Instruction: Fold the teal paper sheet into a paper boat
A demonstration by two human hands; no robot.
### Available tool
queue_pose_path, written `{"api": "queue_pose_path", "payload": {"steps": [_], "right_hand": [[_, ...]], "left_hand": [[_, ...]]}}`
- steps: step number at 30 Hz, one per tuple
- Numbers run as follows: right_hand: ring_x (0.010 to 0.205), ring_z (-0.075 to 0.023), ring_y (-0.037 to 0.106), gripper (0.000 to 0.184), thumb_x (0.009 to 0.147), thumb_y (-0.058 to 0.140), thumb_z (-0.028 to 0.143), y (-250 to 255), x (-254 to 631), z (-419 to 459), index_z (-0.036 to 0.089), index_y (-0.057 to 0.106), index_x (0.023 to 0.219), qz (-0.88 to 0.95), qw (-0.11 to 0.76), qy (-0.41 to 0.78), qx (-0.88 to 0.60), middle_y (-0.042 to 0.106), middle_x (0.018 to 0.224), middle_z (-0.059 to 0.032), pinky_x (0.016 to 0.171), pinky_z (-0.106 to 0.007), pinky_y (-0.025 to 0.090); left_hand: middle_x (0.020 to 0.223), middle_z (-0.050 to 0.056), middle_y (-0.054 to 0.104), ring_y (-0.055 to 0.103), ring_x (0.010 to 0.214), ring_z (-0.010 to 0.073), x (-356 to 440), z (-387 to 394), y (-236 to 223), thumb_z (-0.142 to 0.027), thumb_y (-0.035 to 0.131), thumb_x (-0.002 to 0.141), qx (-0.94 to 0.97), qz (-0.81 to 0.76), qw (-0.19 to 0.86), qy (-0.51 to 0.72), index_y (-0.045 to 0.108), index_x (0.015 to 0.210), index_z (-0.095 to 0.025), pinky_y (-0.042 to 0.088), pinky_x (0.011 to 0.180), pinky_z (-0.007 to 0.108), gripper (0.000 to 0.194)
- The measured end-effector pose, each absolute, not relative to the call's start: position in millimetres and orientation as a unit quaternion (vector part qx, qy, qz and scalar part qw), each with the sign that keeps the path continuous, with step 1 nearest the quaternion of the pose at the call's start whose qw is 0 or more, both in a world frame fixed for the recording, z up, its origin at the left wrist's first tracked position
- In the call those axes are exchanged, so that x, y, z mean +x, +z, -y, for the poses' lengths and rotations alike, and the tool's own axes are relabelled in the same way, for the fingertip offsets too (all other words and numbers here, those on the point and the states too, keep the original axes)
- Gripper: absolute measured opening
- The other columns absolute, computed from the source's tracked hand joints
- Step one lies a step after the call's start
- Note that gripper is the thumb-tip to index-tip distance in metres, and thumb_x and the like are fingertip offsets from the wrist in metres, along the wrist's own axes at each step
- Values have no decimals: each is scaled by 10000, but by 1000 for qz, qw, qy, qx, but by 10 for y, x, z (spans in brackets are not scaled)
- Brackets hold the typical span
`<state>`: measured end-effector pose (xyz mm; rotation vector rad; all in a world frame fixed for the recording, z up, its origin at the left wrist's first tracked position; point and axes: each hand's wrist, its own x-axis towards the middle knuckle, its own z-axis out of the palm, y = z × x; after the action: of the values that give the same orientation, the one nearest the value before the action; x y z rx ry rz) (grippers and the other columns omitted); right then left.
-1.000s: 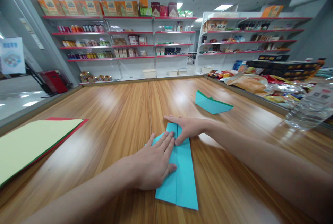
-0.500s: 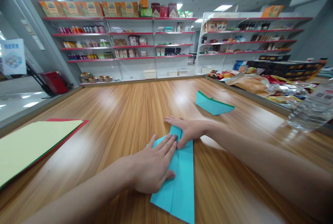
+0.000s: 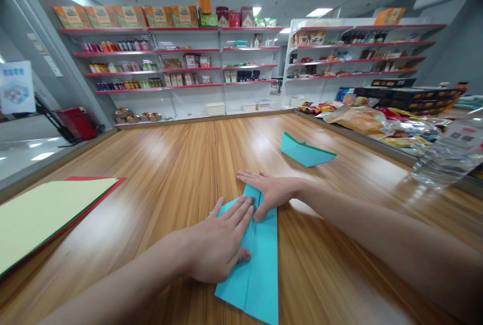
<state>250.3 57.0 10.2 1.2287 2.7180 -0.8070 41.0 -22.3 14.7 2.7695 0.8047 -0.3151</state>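
Note:
A folded sheet of blue paper [image 3: 260, 269] lies flat on the wooden table [image 3: 181, 159], with a lengthwise seam down its middle. My left hand [image 3: 221, 239] presses on its left part, fingers stretched out and thumb apart. Over the paper's far end rests my right hand [image 3: 269, 189], its fingers extended to the left and its thumb near my left fingertips. Part of the far end is hidden beneath both hands. Beyond my right hand stands a folded blue paper boat [image 3: 307, 151] with a green upper edge.
To the left lies a stack of coloured paper [image 3: 49, 209], pale yellow on top with green and red below. A clear plastic bottle [image 3: 449, 154] stands at the right edge. Snack packets [image 3: 358, 118] lie beyond the table's right side. Stocked shelves [image 3: 184, 68] line the back.
The whole view has shifted slightly. Both hands keep nearly the same place on the blue paper.

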Motion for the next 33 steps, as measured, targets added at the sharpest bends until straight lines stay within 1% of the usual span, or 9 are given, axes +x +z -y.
{"api": "queue_pose_path", "payload": {"steps": [3,6,9,13,18,23,25,28,33], "right_hand": [[1399,-308,30,1138,575,735,441,112,2497,-565,95,113,1463,-872,17,-272,407,76,1523,-151,1130,-478,42],[1396,-320,45,1172,544,757,442,119,2503,-565,82,122,1460,-865,7,-281,416,85,1520,-163,1132,-470,67],[1396,-314,68,1166,558,748,452,106,2550,-601,105,103,1466,-866,8,-287,410,100,1524,-139,1135,-449,84],[1383,-312,150,1132,573,741,421,60,2634,-692,168,101,1472,-860,1,-286,422,151,1523,-98,1125,-429,165],[1365,-277,237,1041,632,702,391,13,2733,-817,113,141,1464,-831,-58,-265,486,194,1506,-137,1117,-375,215],[1385,-278,170,1045,635,709,487,-13,2845,-889,160,163,1463,-849,-60,-255,460,159,1519,-106,1134,-403,148],[1395,-284,116,1075,619,710,536,-18,2852,-882,150,166,1461,-859,-48,-244,448,131,1523,-113,1138,-417,108],[1401,-288,41,1113,609,701,583,-19,2821,-849,128,149,1462,-869,-30,-228,439,79,1526,-131,1135,-437,72],[1400,-292,53,1121,613,695,589,-8,2773,-813,127,131,1465,-869,-27,-222,442,96,1525,-132,1136,-443,77]], "left_hand": [[1509,155,-57,-75,1380,286,418,233,186,-473,298,923,945,-278,130,-116,-11,1459,-108,96,1103,546,718],[1506,155,-76,-85,1377,288,425,234,208,-469,302,923,943,-279,136,-119,-6,1460,-112,84,1101,556,714],[1505,157,-75,-101,1375,280,421,229,203,-472,286,927,944,-275,136,-119,-32,1454,-101,70,1103,555,719],[1508,143,-83,-107,1372,287,416,224,198,-468,293,928,947,-268,136,-114,-67,1452,-124,72,1098,569,722],[1503,127,-108,-91,1369,316,427,230,221,-434,324,928,944,-272,144,-115,-19,1464,-185,78,1075,614,683],[1516,104,-60,-58,1377,323,416,230,207,-433,343,922,948,-264,147,-102,-5,1466,-210,86,1075,616,683],[1523,85,-35,-42,1382,319,409,224,201,-437,346,920,950,-258,146,-93,0,1466,-220,91,1080,606,682],[1529,85,2,-16,1387,317,400,207,205,-453,341,916,952,-255,143,-91,22,1468,-208,94,1084,598,682],[1534,81,35,23,1386,331,375,171,220,-477,357,905,956,-242,144,-77,54,1468,-234,112,1078,601,684]]}}
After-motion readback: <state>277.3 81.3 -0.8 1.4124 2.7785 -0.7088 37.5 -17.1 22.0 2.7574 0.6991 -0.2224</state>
